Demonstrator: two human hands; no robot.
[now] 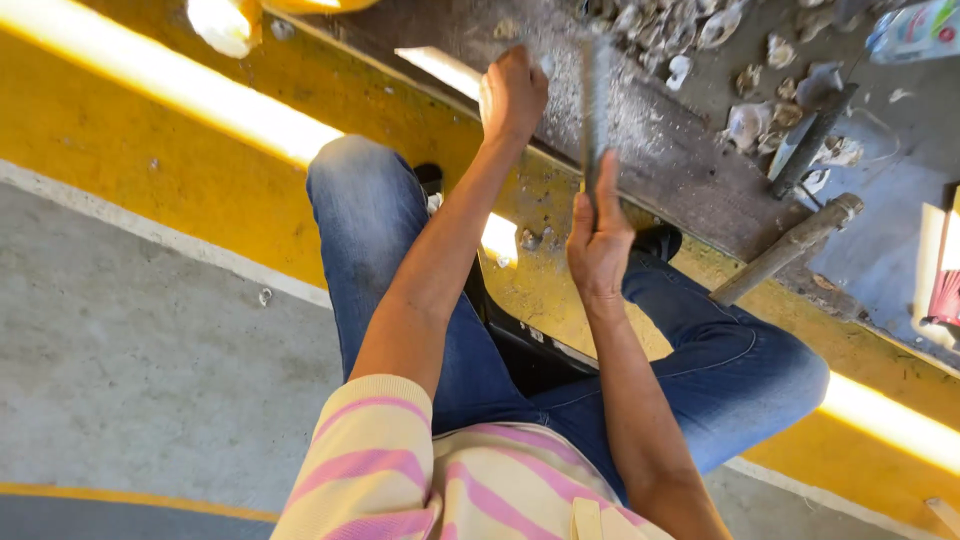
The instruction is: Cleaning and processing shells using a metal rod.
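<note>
My left hand (515,95) is closed in a fist on the dusty wooden plank (680,160), with a small pale piece (484,100) showing at its edge. My right hand (598,238) grips the lower end of a long flat metal file (597,110). The file runs away from me across the plank, just right of my left hand. Pale dust covers the plank around the file. I sit with my knees in blue jeans on either side of my arms.
Several pale shells (690,30) lie heaped at the plank's far end and to its right. A wooden-handled tool (790,245) leans off the plank at the right. A plastic bottle (915,30) lies top right. Below the plank is a yellow-painted kerb (150,160), then grey concrete floor.
</note>
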